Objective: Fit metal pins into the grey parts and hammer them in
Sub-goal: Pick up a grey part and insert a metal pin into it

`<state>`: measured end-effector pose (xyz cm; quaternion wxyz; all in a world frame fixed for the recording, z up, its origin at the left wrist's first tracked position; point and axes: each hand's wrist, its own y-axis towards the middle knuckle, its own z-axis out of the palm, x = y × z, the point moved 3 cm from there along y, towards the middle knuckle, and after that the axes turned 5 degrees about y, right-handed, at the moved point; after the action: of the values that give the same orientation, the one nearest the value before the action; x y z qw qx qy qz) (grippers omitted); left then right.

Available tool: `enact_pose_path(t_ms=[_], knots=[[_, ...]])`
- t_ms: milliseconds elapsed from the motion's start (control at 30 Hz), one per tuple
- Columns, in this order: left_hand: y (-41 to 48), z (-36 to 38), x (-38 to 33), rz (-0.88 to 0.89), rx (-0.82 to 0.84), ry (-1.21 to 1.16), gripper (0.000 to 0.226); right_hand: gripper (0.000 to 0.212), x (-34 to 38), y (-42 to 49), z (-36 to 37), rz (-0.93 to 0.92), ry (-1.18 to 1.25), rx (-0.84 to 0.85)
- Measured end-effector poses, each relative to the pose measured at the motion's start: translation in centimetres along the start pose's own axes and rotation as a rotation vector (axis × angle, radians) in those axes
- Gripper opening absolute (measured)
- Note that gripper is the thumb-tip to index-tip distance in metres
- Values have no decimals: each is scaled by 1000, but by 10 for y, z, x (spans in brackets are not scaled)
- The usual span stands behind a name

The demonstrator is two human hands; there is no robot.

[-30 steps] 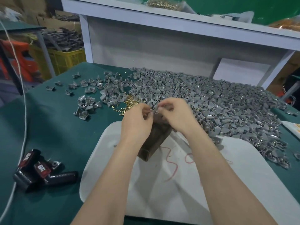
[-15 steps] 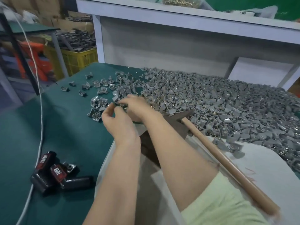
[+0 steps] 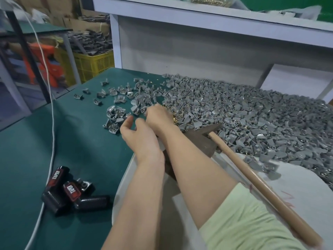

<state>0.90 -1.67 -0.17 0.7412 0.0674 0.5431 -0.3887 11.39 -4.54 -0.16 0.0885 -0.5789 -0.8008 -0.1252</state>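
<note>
At the heap's near edge, right hand point(image 3: 159, 117): crossed over the left wrist, knuckles up, fingers bent down among the parts. The fingertips are hidden, so I cannot tell whether it holds anything.
Left hand point(image 3: 139, 137): just below and left of the right hand, fingers loosely curved and apart. Nothing is seen in them.
Metal pins point(image 3: 175, 121): small brassy cluster touching the right hand's far side, mixed in with grey pieces.
Scattered grey parts point(image 3: 115, 120): loose group just left of the left fingertips, with more strewn beyond.
Heap of grey parts point(image 3: 243, 112): broad mound starting at the right hand and spreading far to its right.
Dark block point(image 3: 201, 143): brown and worn, under the right forearm, just right of both wrists.
Hammer point(image 3: 252, 179): lies untouched to the right of the right forearm, head at the block's top, wooden handle running toward the person.
White board point(image 3: 306, 192): beneath the block, the hammer handle and both forearms.
Pale green sleeve point(image 3: 243, 222): on the right upper arm.
Green mat point(image 3: 54, 141): table covering, left of and beyond the hands.
Black-and-red tools point(image 3: 70, 192): well left of the left forearm, marked TAPER.
White cable point(image 3: 52, 105): further left, trailing across the mat.
Yellow crate point(image 3: 93, 64): far beyond and to the left, off the table, loaded with grey pieces.
</note>
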Motion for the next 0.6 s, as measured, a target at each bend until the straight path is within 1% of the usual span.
enact_pose_path(t_ms=[33, 100, 133, 167, 200, 233, 300, 367, 433, 533, 567, 600], knots=[[0, 0, 0, -4, -2, -2, 19, 40, 1, 1, 0, -9, 21, 22], [1, 0, 0, -1, -6, -1, 19, 51, 2, 5, 6, -21, 32, 168], [1, 0, 0, 2, -7, 3, 19, 52, 2, 6, 11, -13, 48, 249], [1, -1, 1, 2, -7, 7, 19, 50, 1, 6, 14, 14, 87, 295], [1, -1, 1, 0, -6, 7, 19, 46, 1, 6, 16, 37, 134, 300], [1, -1, 1, 2, -5, 6, 19, 41, 1, 7, 16, 36, 151, 269], [2, -1, 1, 11, -11, 6, 20, 34, 6, 6, 10, -24, 48, 189], [2, -1, 1, 11, -14, 1, 20, 28, 7, 3, 6, -75, -35, 147], [1, 0, 1, 10, -8, -9, 20, 25, 4, 0, 3, -66, -16, 129], [0, 1, 1, 23, -10, -19, 20, 19, -3, -6, -9, -39, 133, 48], [0, 1, 0, 30, -7, -17, 20, 19, -6, -9, -15, -20, 232, 19], [1, 1, 0, 39, 0, -7, 20, 16, -9, -13, -23, 4, 380, -6]])
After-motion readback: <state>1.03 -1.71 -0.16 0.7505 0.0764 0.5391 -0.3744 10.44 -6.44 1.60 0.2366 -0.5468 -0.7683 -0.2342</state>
